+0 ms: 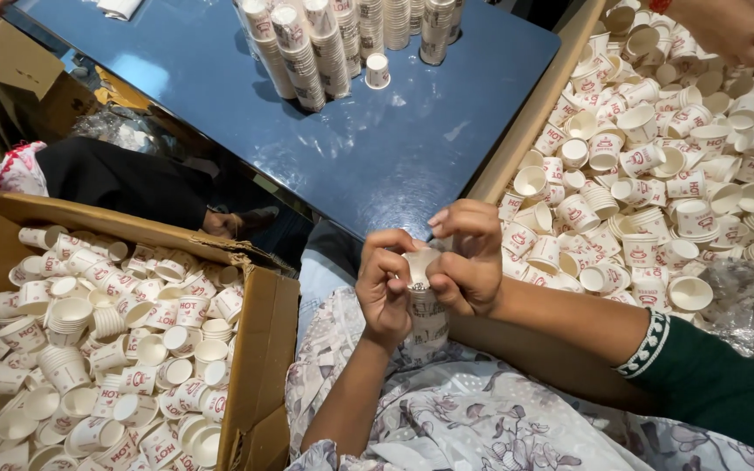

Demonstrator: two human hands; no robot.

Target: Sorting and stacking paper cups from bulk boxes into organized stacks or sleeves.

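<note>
- The short stack of paper cups [428,314] stands nearly upright over the person's lap, its long axis running from the lap up toward the near corner of the blue table [412,148], with the open mouth of the top cup facing up.
- The left hand [386,283] comes up from below, wrist bent, fingers curled tight around the left side of the stack.
- The right hand [469,257] reaches in from the right on a dark green sleeve with a patterned cuff, fingers bunched and pinching the top cup's rim.
- The cups are thin white paper with red print, small and tapered.
- A torn cardboard box [263,349] at the left holds loose cups in a jumble.
- A larger heap of cups [656,192] lies at the right beyond the table's wooden edge.
- Tall nested cup columns [325,44] stand at the table's far edge.
</note>
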